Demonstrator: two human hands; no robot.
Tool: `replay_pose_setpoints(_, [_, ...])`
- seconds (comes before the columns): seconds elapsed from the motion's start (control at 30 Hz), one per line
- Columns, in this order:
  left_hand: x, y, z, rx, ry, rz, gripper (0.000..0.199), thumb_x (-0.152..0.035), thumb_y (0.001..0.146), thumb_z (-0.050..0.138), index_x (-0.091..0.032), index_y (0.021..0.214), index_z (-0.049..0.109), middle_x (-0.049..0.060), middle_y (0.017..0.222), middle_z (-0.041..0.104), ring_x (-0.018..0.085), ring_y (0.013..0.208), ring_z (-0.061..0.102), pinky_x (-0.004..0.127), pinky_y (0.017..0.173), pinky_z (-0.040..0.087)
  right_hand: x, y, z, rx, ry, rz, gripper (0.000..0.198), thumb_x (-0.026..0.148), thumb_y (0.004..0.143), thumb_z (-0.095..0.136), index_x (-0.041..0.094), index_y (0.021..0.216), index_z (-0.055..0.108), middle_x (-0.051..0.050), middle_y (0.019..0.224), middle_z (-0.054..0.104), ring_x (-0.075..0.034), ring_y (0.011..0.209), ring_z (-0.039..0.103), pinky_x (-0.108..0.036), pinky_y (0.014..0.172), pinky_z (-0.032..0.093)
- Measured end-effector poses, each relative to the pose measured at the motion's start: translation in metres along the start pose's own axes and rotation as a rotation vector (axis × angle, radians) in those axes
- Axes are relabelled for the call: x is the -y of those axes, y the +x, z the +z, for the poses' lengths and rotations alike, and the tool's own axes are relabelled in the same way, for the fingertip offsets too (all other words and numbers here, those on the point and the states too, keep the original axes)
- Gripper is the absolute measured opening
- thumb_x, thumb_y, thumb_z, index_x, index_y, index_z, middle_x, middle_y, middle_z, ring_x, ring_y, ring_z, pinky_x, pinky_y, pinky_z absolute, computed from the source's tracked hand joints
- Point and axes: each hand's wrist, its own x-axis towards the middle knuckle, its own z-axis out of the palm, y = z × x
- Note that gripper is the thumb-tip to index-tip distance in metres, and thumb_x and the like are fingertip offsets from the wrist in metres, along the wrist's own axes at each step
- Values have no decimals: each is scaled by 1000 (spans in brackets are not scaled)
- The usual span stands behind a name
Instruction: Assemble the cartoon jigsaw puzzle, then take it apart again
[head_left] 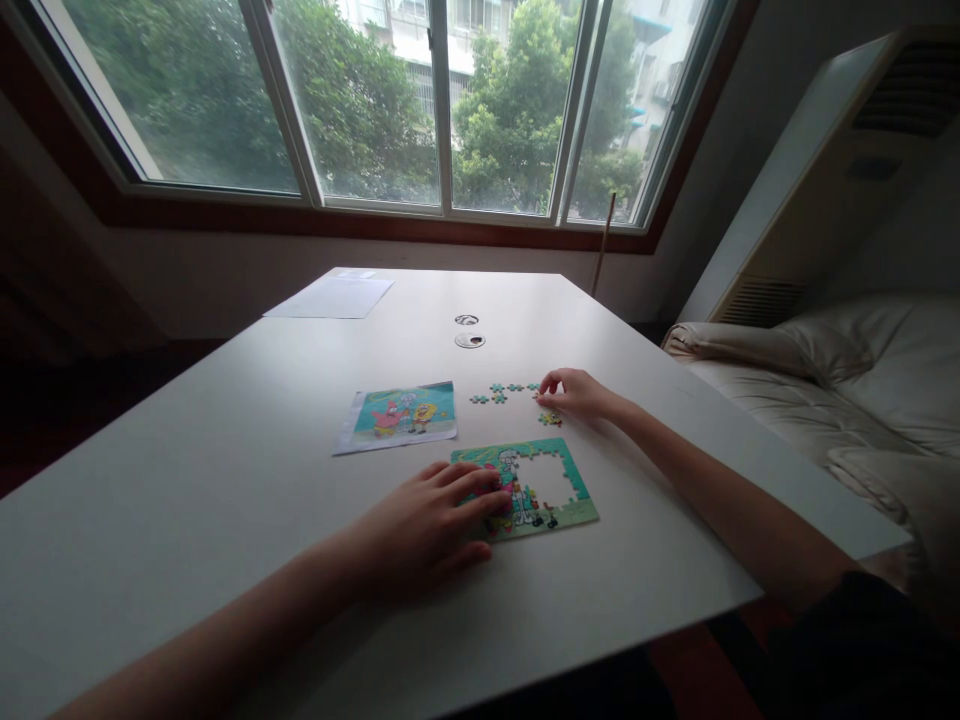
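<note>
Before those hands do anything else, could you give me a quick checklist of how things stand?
1. Left hand on the puzzle: ok, lying across its left part.
2. Puzzle free of gaps: not ok, a large opening shows on its right side.
3. Right hand near the loose pieces: ok.
4. Piece in the right hand's grip: cannot tell, too small.
5. Picture sheet uncovered by hands: ok.

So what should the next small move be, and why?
Probably bring one of the loose pieces over to the gap in the puzzle. The right hand is at those pieces, though whether its grip holds one is unclear; the gap lies in the puzzle's right part, and the left hand rests on its left.
</note>
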Motion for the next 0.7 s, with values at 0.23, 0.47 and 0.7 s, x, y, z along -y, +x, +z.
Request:
replay_pose_setpoints(0.23, [-1, 0, 0, 4, 0, -14, 46, -39, 90, 41, -27, 134, 32, 8, 132, 43, 30, 114, 44, 47, 91, 38, -8, -3, -8, 77, 22, -2, 26, 38, 66, 66, 19, 84, 67, -2, 83, 65, -14, 71, 55, -22, 61, 38])
replay_pose_setpoints(0.47, [-1, 1, 2, -30, 24, -10, 46, -38, 90, 42, -27, 133, 33, 9, 132, 43, 29, 113, 44, 46, 91, 38, -8, -4, -9, 100, 45, 6, 24, 37, 66, 65, 18, 81, 67, -3, 79, 65, -15, 71, 56, -24, 60, 38])
replay_pose_setpoints(0.7, [-19, 4, 3, -6, 37, -12, 44, -40, 91, 40, -22, 132, 36, 11, 135, 40, 31, 119, 40, 48, 94, 35, 3, -19, -18, 109, 171, -51, 22, 36, 69, 64, 15, 76, 62, -3, 75, 65, -13, 66, 55, -24, 58, 39])
